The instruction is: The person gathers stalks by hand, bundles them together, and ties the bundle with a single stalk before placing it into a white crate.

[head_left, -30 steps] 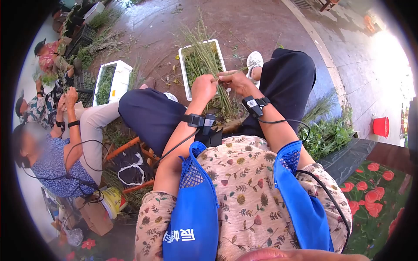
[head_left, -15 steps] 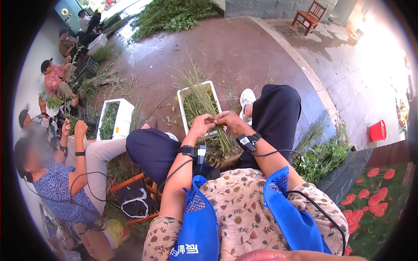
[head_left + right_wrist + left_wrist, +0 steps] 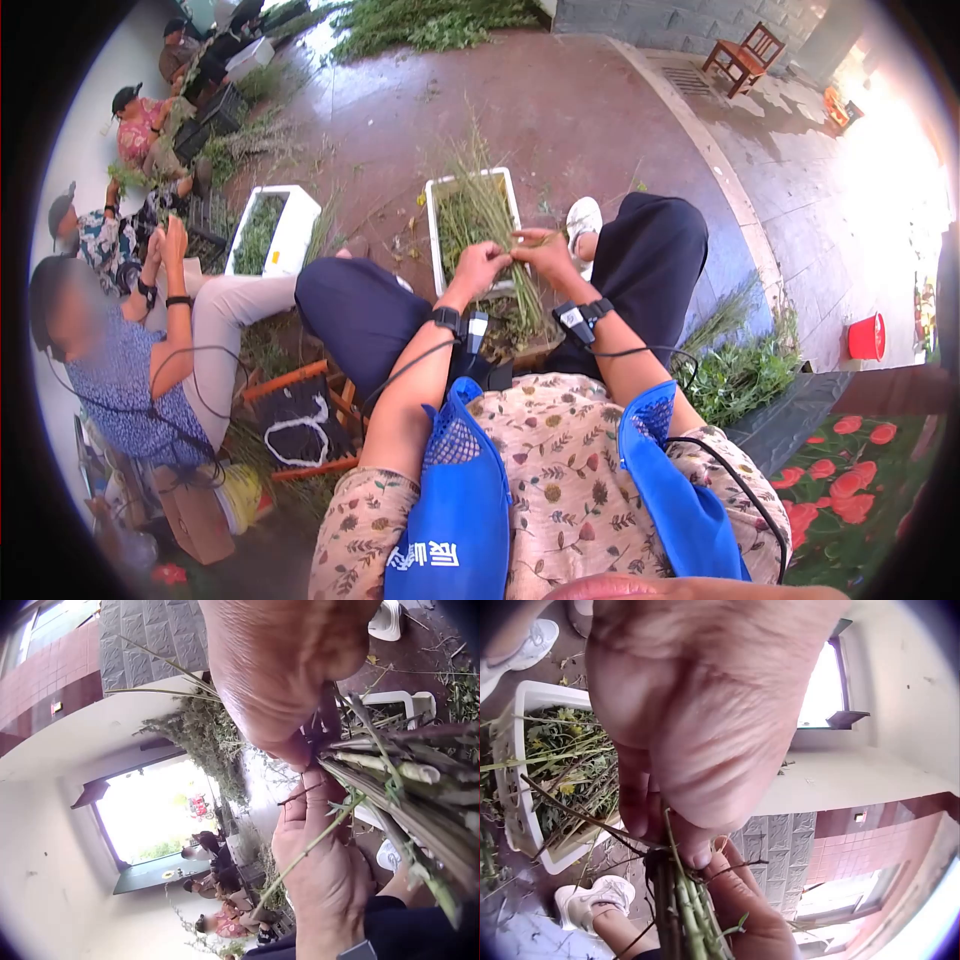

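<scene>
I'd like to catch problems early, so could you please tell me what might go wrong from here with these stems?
The bundle of plant stems could splay or slip if the left hand and right hand ease off together, as its ends look uneven. A thin twig juts out beside the left hand and might snag or scratch it. The black cable looping from the right wrist camera could perhaps catch during a wide reach.

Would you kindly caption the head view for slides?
Left hand and right hand grip a stem bundle near a white box.
</scene>
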